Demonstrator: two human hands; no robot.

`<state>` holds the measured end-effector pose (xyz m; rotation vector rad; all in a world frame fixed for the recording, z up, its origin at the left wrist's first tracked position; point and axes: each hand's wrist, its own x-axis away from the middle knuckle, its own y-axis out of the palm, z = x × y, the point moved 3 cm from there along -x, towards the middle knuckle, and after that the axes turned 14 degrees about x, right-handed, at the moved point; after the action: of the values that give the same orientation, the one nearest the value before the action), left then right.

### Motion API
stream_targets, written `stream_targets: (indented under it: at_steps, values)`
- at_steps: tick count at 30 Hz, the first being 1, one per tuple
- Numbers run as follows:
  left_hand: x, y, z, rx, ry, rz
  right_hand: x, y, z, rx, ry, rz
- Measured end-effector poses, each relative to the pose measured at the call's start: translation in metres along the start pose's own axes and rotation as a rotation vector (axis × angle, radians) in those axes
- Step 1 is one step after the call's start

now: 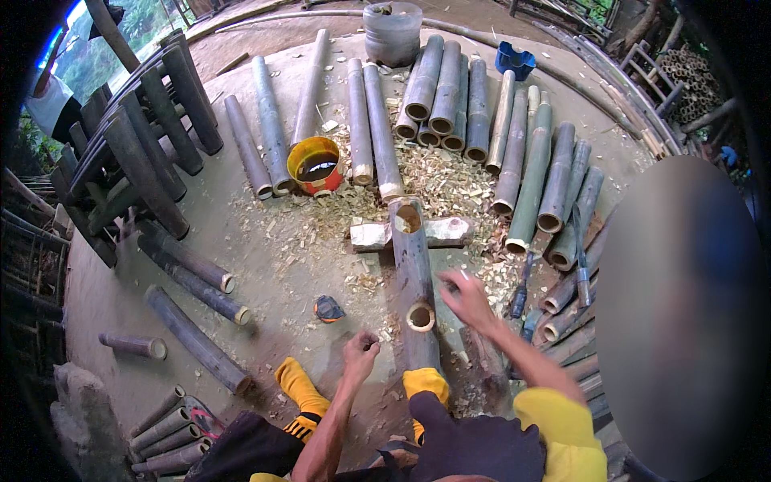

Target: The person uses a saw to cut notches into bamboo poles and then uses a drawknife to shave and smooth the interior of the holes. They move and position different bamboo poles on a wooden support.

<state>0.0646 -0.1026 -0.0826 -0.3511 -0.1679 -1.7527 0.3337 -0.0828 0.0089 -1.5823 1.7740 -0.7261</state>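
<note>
Between my hands a dark bamboo pole [412,269] runs away from me, with round openings cut in its upper side. Its far part lies over a pale-faced wooden block [450,232], and my yellow-socked foot [426,382] is on its near end. Left of the pole, my left hand [360,356] is closed and raised; a small dark spot shows at its fingertips, too small to name. To the right of the pole, my right hand [467,300] has its fingers apart and holds nothing. A dark-and-orange tape measure-like object [328,308] lies on the ground beyond my left hand.
Several bamboo lengths [442,88] lie in rows ahead, with more at left and right. Wood chips [450,173] cover the middle ground. A red-yellow bucket [315,165] holds dark liquid. Bladed tools [580,257] lie at right. A dark bamboo rack [144,153] stands left. A blurred patch hides the far right.
</note>
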Motion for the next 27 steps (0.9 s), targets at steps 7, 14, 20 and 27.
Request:
stream_targets:
  at_steps: [7, 14, 20, 27]
  values:
    - [0.007, -0.028, -0.029, 0.223, -0.050, -0.081, 0.201, -0.045, 0.077, 0.218, 0.648, 0.257]
    - [0.016, 0.005, -0.010, 0.174, -0.146, -0.128, 0.232, -0.062, 0.148, 0.501, 0.809, 0.335]
    - [0.015, 0.000, -0.007, 0.212, -0.142, -0.103, 0.201, -0.026, 0.152, 0.705, 0.993, -0.211]
    - [0.010, 0.004, 0.008, 0.084, -0.006, -0.071, 0.223, -0.050, 0.119, 0.251, 0.894, 0.140]
